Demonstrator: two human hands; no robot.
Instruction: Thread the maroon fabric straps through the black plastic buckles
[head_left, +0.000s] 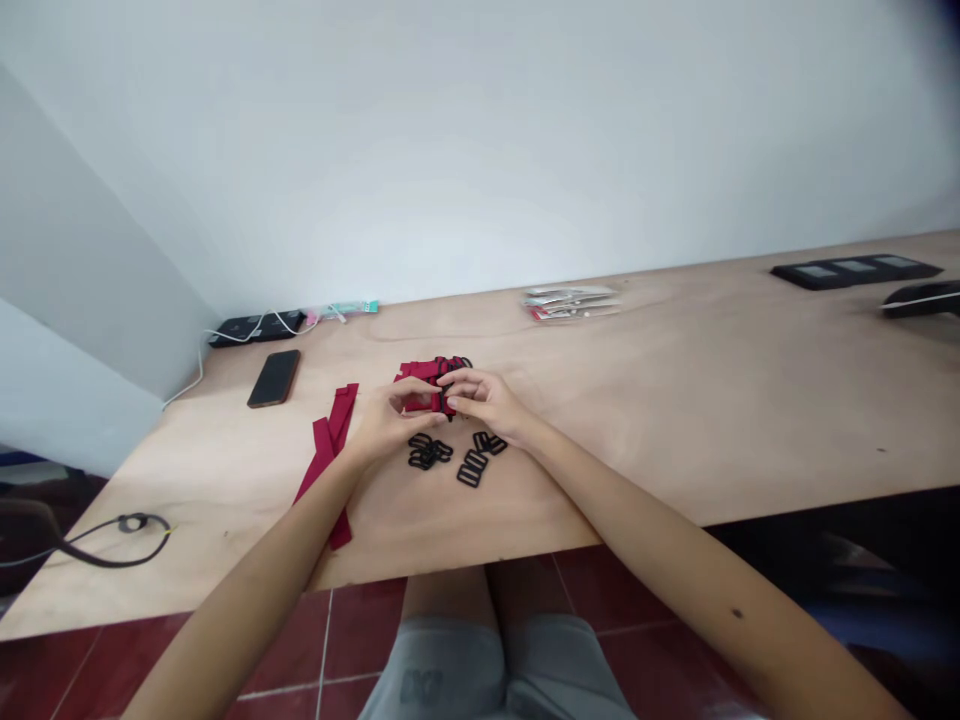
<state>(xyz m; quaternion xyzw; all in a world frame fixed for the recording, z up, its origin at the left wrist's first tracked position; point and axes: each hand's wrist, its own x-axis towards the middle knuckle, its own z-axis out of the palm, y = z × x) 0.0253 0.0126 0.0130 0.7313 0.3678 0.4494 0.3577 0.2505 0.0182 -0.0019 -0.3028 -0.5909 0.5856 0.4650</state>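
Note:
Over the middle of the table, my left hand (388,418) has its thumb and fingers closed round a short red strap (436,402). From the other side my right hand (487,402) pinches the same strap, where a black part shows; the fingertips hide details. Just behind both hands lies a pile of folded red straps (417,371) fitted with black buckles. Loose black hook-like pieces (429,452) and flat black slider buckles (472,468) rest on the wood in front of my hands. Long flat red straps (341,420) lie left, partly under my left forearm.
A phone (274,379) lies at the left of the wooden table (660,400). Behind it are a black power strip (255,328) and white cable. Clear packets (571,302) sit near the wall, another black power strip (855,270) far right. A black cable (112,560) loops over the left edge.

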